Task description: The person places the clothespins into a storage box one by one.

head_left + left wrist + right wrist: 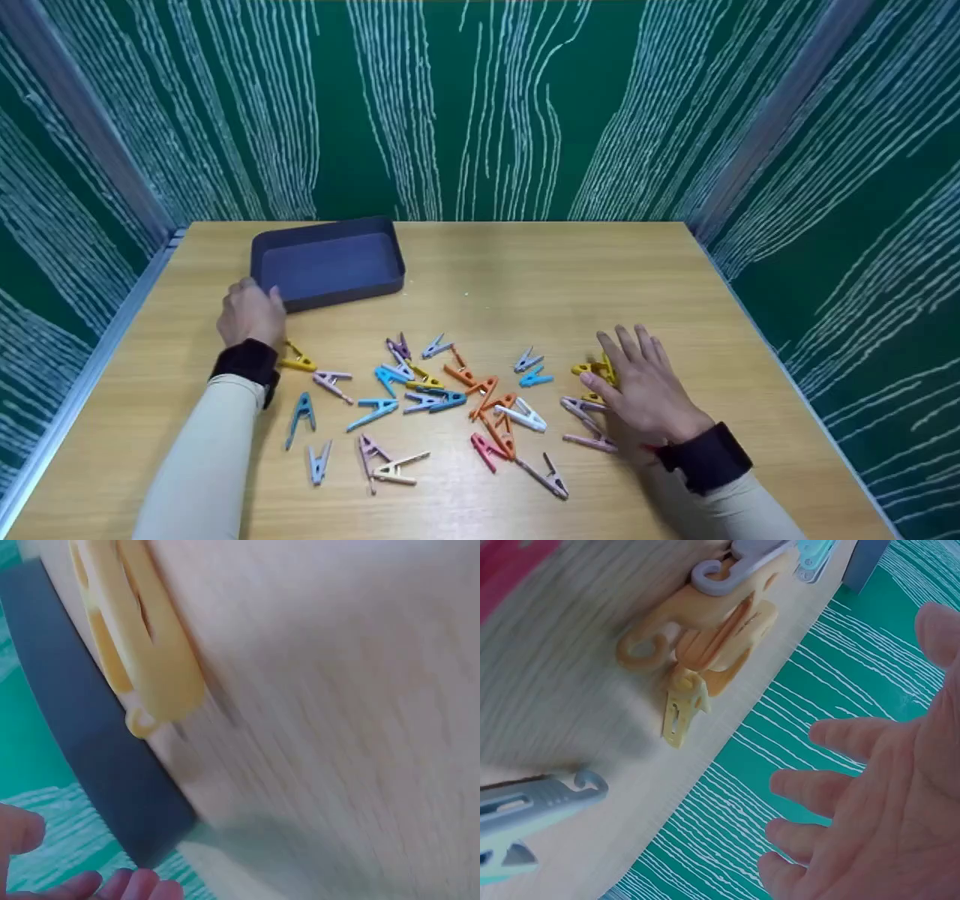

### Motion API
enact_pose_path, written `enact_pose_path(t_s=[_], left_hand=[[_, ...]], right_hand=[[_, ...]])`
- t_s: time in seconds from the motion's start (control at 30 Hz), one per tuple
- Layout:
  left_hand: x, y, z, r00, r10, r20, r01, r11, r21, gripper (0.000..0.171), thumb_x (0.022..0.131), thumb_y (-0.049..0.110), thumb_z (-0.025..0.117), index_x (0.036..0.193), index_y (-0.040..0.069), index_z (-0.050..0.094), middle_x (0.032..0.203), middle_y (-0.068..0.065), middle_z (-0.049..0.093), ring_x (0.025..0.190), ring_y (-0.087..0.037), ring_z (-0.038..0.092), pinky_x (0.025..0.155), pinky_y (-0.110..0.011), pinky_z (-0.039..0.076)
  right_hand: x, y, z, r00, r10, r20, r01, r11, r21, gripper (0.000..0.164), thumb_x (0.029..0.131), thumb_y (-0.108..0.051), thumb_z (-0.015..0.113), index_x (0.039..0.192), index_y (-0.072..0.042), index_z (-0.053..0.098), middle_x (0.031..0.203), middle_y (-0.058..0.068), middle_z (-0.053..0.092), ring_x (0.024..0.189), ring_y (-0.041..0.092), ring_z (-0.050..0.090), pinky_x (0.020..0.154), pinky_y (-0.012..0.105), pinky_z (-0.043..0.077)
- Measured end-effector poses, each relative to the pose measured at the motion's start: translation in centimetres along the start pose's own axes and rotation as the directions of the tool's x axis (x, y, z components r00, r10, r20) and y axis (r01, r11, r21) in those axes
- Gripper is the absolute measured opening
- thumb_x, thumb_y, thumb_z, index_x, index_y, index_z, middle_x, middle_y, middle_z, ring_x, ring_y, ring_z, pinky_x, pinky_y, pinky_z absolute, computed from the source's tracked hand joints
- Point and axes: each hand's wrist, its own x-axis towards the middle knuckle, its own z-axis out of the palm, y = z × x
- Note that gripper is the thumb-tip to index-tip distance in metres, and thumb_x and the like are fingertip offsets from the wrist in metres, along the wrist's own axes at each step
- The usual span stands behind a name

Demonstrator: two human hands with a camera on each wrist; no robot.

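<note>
Head view: one dark rectangular tray (330,266), at the back left of a wooden table (525,285), its inside floor visible. One left hand (253,311), black band at the wrist, at the tray's near left corner, thumb apart from the fingers; contact with the rim cannot be told from here. Just below that hand, one yellow clip (299,358), with a lilac clip (331,384) beside it. Across the middle and front of the table, a loose scatter of clips: blue, purple, orange, white, cream, pink-red. One right hand (646,382), likewise banded, palm down, fingers extended and somewhat spread, above a group of yellow clips (604,367) that it partly hides; lilac and pinkish clips lie near the thumb side. Left wrist view: tray wall running diagonally, yellow clip large in front of it; thumb at the left edge and fingertips at the bottom, well apart, nothing between them, fingers released; fingertips just beside the tray corner, touch uncertain. Right wrist view: palm and fingers bare, fingers loosely extended and parted, grasping nothing; yellow clips lie apart from the fingertips in this view, a lilac clip adjoining them, a pale blue-grey clip (525,802) at lower left.
</note>
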Motion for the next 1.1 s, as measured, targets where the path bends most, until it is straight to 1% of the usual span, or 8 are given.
enact_pose_path(t_s=[0.2, 0.43, 0.53, 0.67, 0.83, 0.9, 1.0, 1.1], left_hand=[[1.3, -0.7, 0.1, 0.995, -0.099, 0.02, 0.099, 0.995, 0.002, 0.059, 0.108, 0.032, 0.045, 0.141, -0.017, 0.041, 0.133, -0.036, 0.047, 0.123, -0.052, 0.051, 0.098, -0.062, 0.045], [2.9, -1.8, 0.0, 0.98, -0.167, 0.107, 0.17, 0.985, -0.012, 0.045, 0.109, 0.024, 0.043, 0.131, -0.014, 0.055, 0.128, -0.035, 0.06, 0.118, -0.049, 0.059, 0.095, -0.057, 0.049], [3.2, -2.0, -0.1, 0.971, -0.2, 0.127, 0.208, 0.977, -0.047, 0.042, 0.109, 0.019, 0.043, 0.128, -0.014, 0.059, 0.128, -0.034, 0.061, 0.118, -0.048, 0.06, 0.095, -0.055, 0.05], [3.3, -1.8, -0.2, 0.967, -0.229, 0.115, 0.241, 0.964, -0.108, 0.036, 0.105, 0.012, 0.041, 0.117, -0.013, 0.064, 0.125, -0.034, 0.063, 0.116, -0.047, 0.061, 0.094, -0.055, 0.05], [3.1, -1.5, -0.1, 0.964, -0.244, 0.105, 0.258, 0.954, -0.155, 0.025, 0.1, 0.006, 0.042, 0.096, -0.006, 0.064, 0.119, -0.031, 0.066, 0.11, -0.044, 0.064, 0.091, -0.053, 0.051], [3.0, -1.4, 0.0, 0.966, -0.235, 0.108, 0.25, 0.955, -0.158, 0.024, 0.1, 0.007, 0.044, 0.089, -0.004, 0.062, 0.117, -0.031, 0.067, 0.108, -0.043, 0.065, 0.09, -0.052, 0.051], [2.8, -1.0, 0.0, 0.969, -0.216, 0.119, 0.235, 0.957, -0.169, 0.022, 0.1, 0.007, 0.046, 0.087, -0.003, 0.061, 0.114, -0.029, 0.066, 0.104, -0.042, 0.065, 0.088, -0.052, 0.051], [2.5, -0.5, 0.1, 0.973, -0.201, 0.116, 0.219, 0.96, -0.176, 0.021, 0.099, 0.007, 0.049, 0.092, -0.006, 0.063, 0.111, -0.028, 0.067, 0.099, -0.039, 0.064, 0.087, -0.05, 0.051]], right_hand=[[-0.2, -0.1, -0.2, 1.0, 0.011, 0.018, -0.011, 1.0, -0.009, 0.081, 0.102, -0.061, 0.046, 0.157, -0.002, 0.036, 0.162, 0.032, 0.026, 0.151, 0.053, 0.008, 0.119, 0.067, 0.004], [-0.2, -0.2, -0.3, 0.999, 0.024, 0.029, -0.024, 1.0, -0.01, 0.084, 0.102, -0.064, 0.044, 0.158, -0.003, 0.034, 0.163, 0.031, 0.024, 0.152, 0.051, 0.007, 0.12, 0.066, 0.003], [-0.3, -0.1, -0.2, 0.999, 0.026, 0.035, -0.026, 1.0, -0.009, 0.084, 0.102, -0.065, 0.043, 0.158, -0.004, 0.034, 0.163, 0.03, 0.024, 0.153, 0.051, 0.007, 0.12, 0.065, 0.003], [-0.3, -0.1, -0.1, 0.999, 0.027, 0.036, -0.027, 1.0, -0.009, 0.084, 0.102, -0.065, 0.043, 0.158, -0.004, 0.034, 0.163, 0.03, 0.025, 0.153, 0.05, 0.007, 0.12, 0.065, 0.003], [-0.3, 0.0, 0.0, 0.999, 0.025, 0.034, -0.025, 1.0, -0.006, 0.084, 0.102, -0.065, 0.042, 0.158, -0.004, 0.034, 0.163, 0.03, 0.026, 0.153, 0.05, 0.008, 0.12, 0.065, 0.004], [-0.3, 0.0, 0.1, 0.999, 0.018, 0.027, -0.017, 1.0, -0.006, 0.083, 0.102, -0.064, 0.043, 0.158, -0.003, 0.035, 0.162, 0.03, 0.027, 0.153, 0.051, 0.008, 0.12, 0.065, 0.004], [-0.4, 0.1, 0.1, 1.0, 0.001, 0.007, -0.001, 1.0, -0.002, 0.08, 0.103, -0.06, 0.047, 0.156, -0.001, 0.037, 0.16, 0.031, 0.029, 0.152, 0.052, 0.011, 0.12, 0.065, 0.006], [-0.4, 0.1, 0.2, 1.0, -0.011, -0.002, 0.011, 1.0, 0.003, 0.079, 0.103, -0.058, 0.049, 0.155, 0.0, 0.038, 0.159, 0.032, 0.031, 0.151, 0.052, 0.012, 0.119, 0.066, 0.006]])
